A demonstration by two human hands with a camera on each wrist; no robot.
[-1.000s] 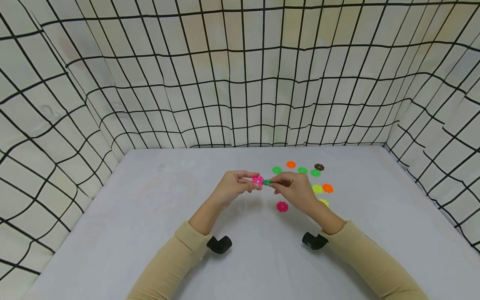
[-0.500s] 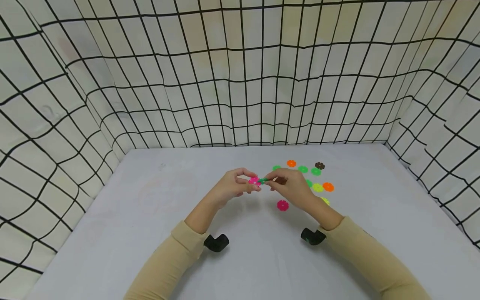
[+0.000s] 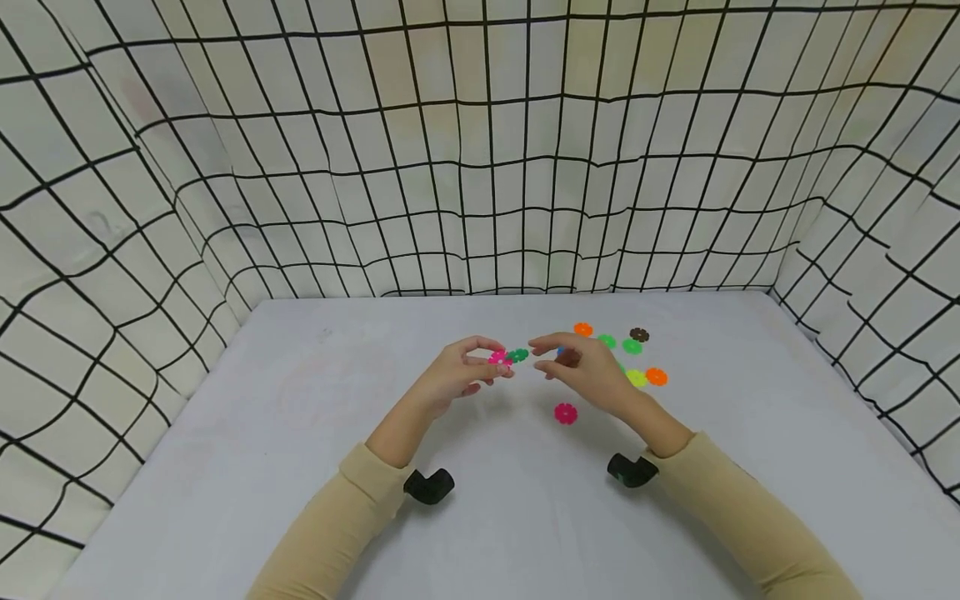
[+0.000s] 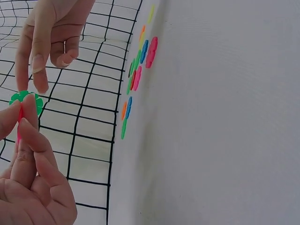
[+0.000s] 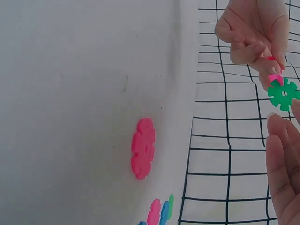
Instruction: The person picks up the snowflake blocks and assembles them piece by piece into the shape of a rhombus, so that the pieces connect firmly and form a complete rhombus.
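Above the white table, my left hand (image 3: pixel 450 375) pinches a pink notched flower-shaped disc (image 3: pixel 498 357) between thumb and fingers. Slotted into its edge, a green disc of the same kind (image 3: pixel 517 355) sticks out to the right; the right wrist view shows the green disc (image 5: pixel 281 96) face-on with a small centre hole. My right hand (image 3: pixel 588 371) hovers just right of the pair, thumb and forefinger spread apart and holding nothing. In the left wrist view the left fingers partly cover the pink disc (image 4: pixel 19 123).
Loose discs lie on the table around and behind my right hand: a pinkish-red one (image 3: pixel 566 414) nearest, then yellow (image 3: pixel 636 378), orange (image 3: pixel 656 377), green (image 3: pixel 632 346) and brown (image 3: pixel 639 334). Black elbow-shaped pieces (image 3: pixel 430 487) sit at both cuffs. A black-lined grid wall (image 3: pixel 525 167) encloses the table.
My right hand has let go of the green disc and parted its fingers. The green disc now stays joined to the pink one, which my left hand has carried slightly left.
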